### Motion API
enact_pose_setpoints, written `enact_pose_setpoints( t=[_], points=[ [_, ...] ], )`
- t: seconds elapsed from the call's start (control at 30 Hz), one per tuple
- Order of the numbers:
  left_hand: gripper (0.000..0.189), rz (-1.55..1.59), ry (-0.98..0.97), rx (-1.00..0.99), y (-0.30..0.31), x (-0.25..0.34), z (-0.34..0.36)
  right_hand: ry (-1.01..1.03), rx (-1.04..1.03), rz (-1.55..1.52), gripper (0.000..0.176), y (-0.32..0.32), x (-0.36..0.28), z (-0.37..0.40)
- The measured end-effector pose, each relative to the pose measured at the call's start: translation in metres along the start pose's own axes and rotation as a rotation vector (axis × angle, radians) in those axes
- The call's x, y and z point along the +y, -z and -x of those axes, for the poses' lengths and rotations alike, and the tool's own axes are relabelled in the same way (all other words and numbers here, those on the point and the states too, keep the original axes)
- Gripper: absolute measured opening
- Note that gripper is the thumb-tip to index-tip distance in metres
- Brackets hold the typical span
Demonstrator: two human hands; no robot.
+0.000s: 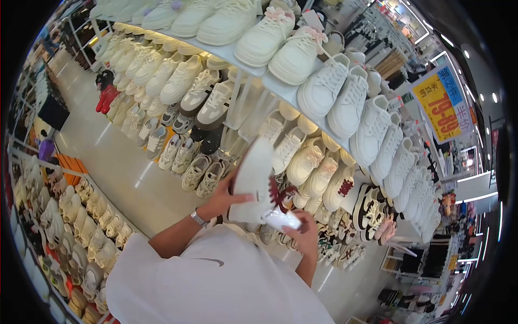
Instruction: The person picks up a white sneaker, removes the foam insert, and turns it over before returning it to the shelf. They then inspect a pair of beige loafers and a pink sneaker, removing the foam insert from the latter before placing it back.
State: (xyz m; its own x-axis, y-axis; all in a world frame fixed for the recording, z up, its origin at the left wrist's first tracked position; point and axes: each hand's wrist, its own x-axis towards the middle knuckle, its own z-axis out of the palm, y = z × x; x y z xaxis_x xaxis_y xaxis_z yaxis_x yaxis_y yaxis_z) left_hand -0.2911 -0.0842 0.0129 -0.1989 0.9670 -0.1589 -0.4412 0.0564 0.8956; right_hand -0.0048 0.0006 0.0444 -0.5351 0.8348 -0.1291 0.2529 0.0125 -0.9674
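Observation:
A white sneaker (252, 175) with dark red laces (279, 195) is raised in front of my chest, turned on its side and slightly blurred. My left hand (227, 195) is wrapped round it, thumb across its pale side, with a metal-band watch (199, 218) on the wrist. At the lower right of the shoe, my right hand (305, 233) pinches a shiny white tag (283, 219) between thumb and fingers. The tag overlaps the edge of the sneaker, and glare hides whatever is printed on it.
Ahead, a tiered shelf (249, 66) carries rows of white and cream shoes (259, 43). A yellow and blue price sign (440, 102) stands at the right. Another shoe rack (135, 231) runs along the lower left. Glossy floor (124, 156) lies between the racks.

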Motion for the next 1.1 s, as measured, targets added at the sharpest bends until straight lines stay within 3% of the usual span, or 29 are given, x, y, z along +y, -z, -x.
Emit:
enact_pose_setpoints(
  t=[0.03,0.07,0.13,0.23,0.27,0.33,0.43,0.57,0.67,0.87,1.0,1.1],
  points=[
    [0.07,0.361,0.133,0.018,0.016,0.007,-0.007,-0.032,0.075,-0.072,0.043,0.013,0.003,0.009],
    [0.053,0.533,0.215,-0.025,0.032,-0.001,-0.01,-0.052,0.134,-0.142,0.044,0.026,0.004,0.013],
    [0.053,0.771,0.115,-0.033,0.021,0.039,-0.013,-0.002,0.146,-0.365,0.06,0.031,0.004,0.021],
    [0.059,0.971,0.225,-0.09,0.043,0.036,-0.024,-0.023,0.119,-0.617,0.072,0.018,-0.014,0.02],
    [0.06,1.035,0.186,-0.319,0.049,0.026,-0.027,-0.049,0.097,-0.689,0.074,0.01,-0.022,0.019],
    [0.06,1.03,0.212,-0.356,0.05,0.024,-0.028,-0.058,0.025,-0.592,0.076,0.003,-0.02,0.019],
    [0.068,0.952,0.375,-0.018,0.033,0.038,-0.015,-0.085,-0.022,-0.545,0.078,-0.008,-0.013,0.024],
    [0.066,0.978,0.469,-0.055,0.031,0.037,-0.011,-0.132,-0.041,-0.432,0.078,-0.02,-0.021,0.021],
    [0.063,0.934,0.478,-0.057,0.025,0.044,-0.006,-0.09,-0.175,-0.458,0.069,-0.016,-0.017,0.02],
    [0.052,0.949,0.496,-0.136,0.024,0.04,-0.006,-0.062,-0.205,-0.327,0.081,-0.012,-0.026,0.021],
    [0.051,0.912,0.519,-0.205,0.026,0.034,-0.01,-0.093,-0.138,-0.443,0.079,-0.012,-0.024,0.027],
    [0.051,0.813,0.503,-0.129,0.021,0.029,-0.011,-0.084,-0.148,-0.482,0.079,-0.011,-0.02,0.028]
  ],
)
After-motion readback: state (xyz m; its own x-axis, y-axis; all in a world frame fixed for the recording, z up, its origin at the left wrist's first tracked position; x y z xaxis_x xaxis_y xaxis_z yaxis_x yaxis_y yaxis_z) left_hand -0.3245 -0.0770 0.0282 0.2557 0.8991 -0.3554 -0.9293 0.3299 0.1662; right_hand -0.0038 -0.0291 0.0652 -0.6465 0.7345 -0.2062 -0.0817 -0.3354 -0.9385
